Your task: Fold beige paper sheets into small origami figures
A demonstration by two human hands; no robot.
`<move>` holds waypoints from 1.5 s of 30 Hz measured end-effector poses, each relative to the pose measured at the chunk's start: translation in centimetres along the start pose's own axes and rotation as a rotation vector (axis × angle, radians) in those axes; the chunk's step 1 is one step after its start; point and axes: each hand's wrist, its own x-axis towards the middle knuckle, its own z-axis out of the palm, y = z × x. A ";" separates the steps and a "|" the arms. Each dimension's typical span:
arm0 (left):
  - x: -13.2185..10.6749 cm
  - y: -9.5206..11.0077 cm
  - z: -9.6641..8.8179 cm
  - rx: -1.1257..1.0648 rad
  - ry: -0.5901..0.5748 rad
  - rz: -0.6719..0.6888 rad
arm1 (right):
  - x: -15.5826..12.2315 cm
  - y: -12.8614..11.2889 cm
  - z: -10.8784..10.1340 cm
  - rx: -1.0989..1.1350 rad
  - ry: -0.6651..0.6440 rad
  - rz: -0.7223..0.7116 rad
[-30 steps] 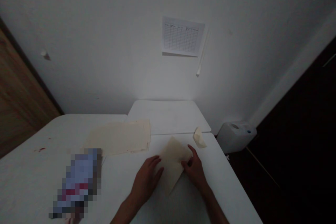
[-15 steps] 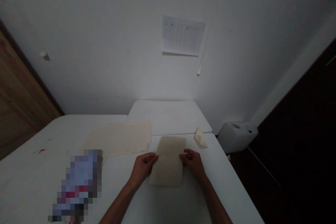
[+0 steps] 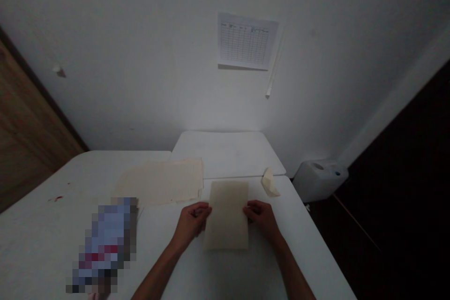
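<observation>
A beige sheet of paper (image 3: 228,220) is held up between my two hands, its long sides running away from me. My left hand (image 3: 192,220) pinches its left edge between thumb and fingers. On the opposite edge my right hand (image 3: 262,218) grips the sheet the same way. A faint crease crosses the paper near the height of my fingers. Off to the left lies a stack of similar sheets (image 3: 165,180), slightly fanned. Beyond my right hand rests a small folded paper piece (image 3: 270,183).
The white table (image 3: 302,253) ends on the right, with a whitish plastic container (image 3: 319,178) on the floor past it. A blurred-out bluish item (image 3: 108,232) lies at the left. A printed chart (image 3: 247,41) hangs on the wall (image 3: 140,56). Wooden panelling (image 3: 28,108) stands far left.
Between my hands, the sheet has straightened from a slight slant, its near end shifting a little right. Both hands keep their pinch. The view has tilted slightly.
</observation>
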 end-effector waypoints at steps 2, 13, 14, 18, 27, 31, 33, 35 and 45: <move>0.0 0.0 0.0 -0.014 -0.005 0.011 | -0.1 -0.1 -0.1 -0.030 -0.004 -0.015; -0.5 0.6 -0.3 -0.097 -0.090 0.061 | -0.2 -0.4 -0.4 -0.069 -0.028 -0.037; -0.5 0.5 -0.4 -0.097 -0.099 0.058 | -0.2 -0.4 -0.4 -0.073 -0.028 -0.048; -0.5 0.3 -0.6 -0.088 -0.126 0.067 | -0.1 -0.4 -0.6 -0.086 -0.024 -0.059; -0.1 -1.3 -0.9 -0.046 -0.123 0.092 | -0.5 -1.4 -0.8 0.000 -0.121 -0.104; -0.3 -0.8 -0.6 0.004 -0.122 0.123 | -0.7 -2.3 -0.6 -0.053 -0.187 -0.083; -0.6 -0.1 -0.3 0.037 -0.145 0.167 | -0.7 -2.7 -0.4 -0.133 -0.237 -0.095; -0.9 0.6 0.0 0.063 -0.172 0.217 | -0.9 -3.1 -0.1 -0.228 -0.318 -0.103; -1.1 1.3 0.3 0.081 -0.189 0.216 | -1.5 -4.8 1.0 -0.192 -0.737 0.110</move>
